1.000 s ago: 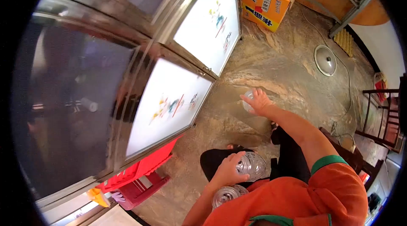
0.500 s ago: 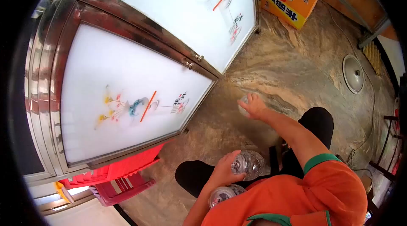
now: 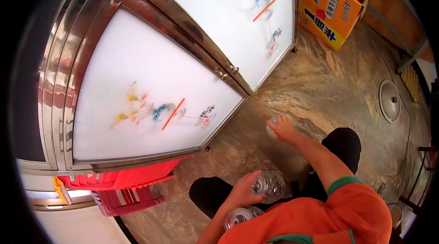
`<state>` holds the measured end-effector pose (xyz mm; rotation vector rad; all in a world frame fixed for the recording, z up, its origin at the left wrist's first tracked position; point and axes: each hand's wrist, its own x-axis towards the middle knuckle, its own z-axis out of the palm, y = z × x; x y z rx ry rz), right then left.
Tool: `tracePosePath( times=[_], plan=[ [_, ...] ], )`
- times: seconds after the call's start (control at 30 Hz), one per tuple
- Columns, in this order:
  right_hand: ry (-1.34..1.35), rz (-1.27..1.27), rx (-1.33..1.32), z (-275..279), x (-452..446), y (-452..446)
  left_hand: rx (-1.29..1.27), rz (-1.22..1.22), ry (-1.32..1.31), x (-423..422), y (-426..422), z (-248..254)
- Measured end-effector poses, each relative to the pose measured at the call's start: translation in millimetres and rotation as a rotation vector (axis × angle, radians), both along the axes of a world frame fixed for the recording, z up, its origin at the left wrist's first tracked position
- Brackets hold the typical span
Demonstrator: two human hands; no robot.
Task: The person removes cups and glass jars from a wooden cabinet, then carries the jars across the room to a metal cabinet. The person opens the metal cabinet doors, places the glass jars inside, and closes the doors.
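My left hand (image 3: 242, 190) is curled around the side of a clear, ribbed jar (image 3: 273, 188) above my lap. A second clear container (image 3: 238, 217) rests between my left forearm and the orange shirt. My right hand (image 3: 284, 128) is stretched out over the floor, its fingers closed on a small clear round piece (image 3: 272, 126). Most of that piece is hidden behind the fingers, so its kind cannot be made out.
A metal-framed cabinet with white doors (image 3: 132, 93) stands to the left and ahead. An orange carton (image 3: 331, 8) sits at the upper right. A round metal lid (image 3: 389, 101) lies on the stone-patterned floor (image 3: 292, 79). Red plastic stools (image 3: 128, 198) are at the lower left.
The view has shifted, so the cabinet and carton sit further right and the carton lower. My right hand, holding the clear piece, appears slightly lower; my left hand keeps its hold on the jar.
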<state>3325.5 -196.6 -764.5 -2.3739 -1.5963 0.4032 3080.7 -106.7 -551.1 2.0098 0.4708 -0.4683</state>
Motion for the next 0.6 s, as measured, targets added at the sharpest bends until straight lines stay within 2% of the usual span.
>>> tracePosePath(
  times=[0.17,0.33,0.43,0.53,0.6],
  plan=[
    [0.050,0.025,-0.018,-0.1,-0.1,1.6,-0.010,-0.004,0.013,0.1,4.5,2.8],
    [0.061,0.048,-0.156,4.5,-0.8,5.2,-0.031,0.009,0.018,-2.5,5.4,-3.4],
    [0.047,0.077,-0.239,35.8,0.2,9.3,-0.036,0.012,0.017,-2.2,8.1,-6.4],
    [-0.111,-0.005,0.019,57.3,8.7,22.6,-0.047,-0.001,0.015,-0.8,10.3,-7.1],
    [0.119,-0.229,0.237,109.3,28.1,57.6,-0.068,0.001,0.026,0.4,11.4,-7.5]
  ],
)
